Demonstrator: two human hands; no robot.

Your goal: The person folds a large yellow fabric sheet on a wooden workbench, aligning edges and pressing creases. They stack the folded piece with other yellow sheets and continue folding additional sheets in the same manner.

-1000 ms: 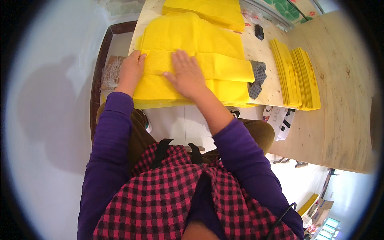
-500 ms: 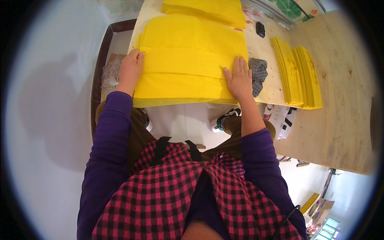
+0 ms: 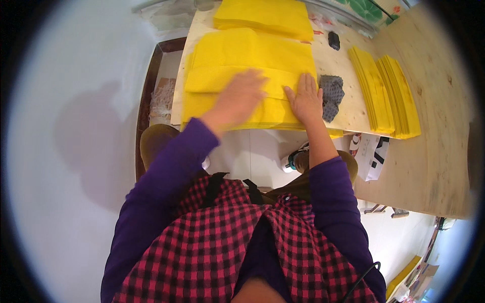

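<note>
A stack of yellow felt-like sheets (image 3: 273,53) lies before me, with a folded band across the top one. My right hand (image 3: 307,100) rests flat on the stack's right edge, fingers stretched out and thumb apart. Blurred by motion, my left hand (image 3: 238,98) is over the middle of the folded band, its fingers reaching out to the right with nothing seen in them. Whether it presses on the sheet I cannot tell. A crumpled grey textured cloth (image 3: 332,97) sits just right of my right hand.
Another yellow stack (image 3: 265,19) lies at the far side of the wooden table (image 3: 348,113). Folded yellow bundles (image 3: 391,96) stand at the right by a plywood panel (image 3: 434,136). A small black object (image 3: 334,40) lies near the back. A white bag (image 3: 371,156) hangs below the right edge.
My left hand has left the stack's left edge and swept right over the folded band. My right hand stays flat at the right edge. The whole view has shifted slightly.
</note>
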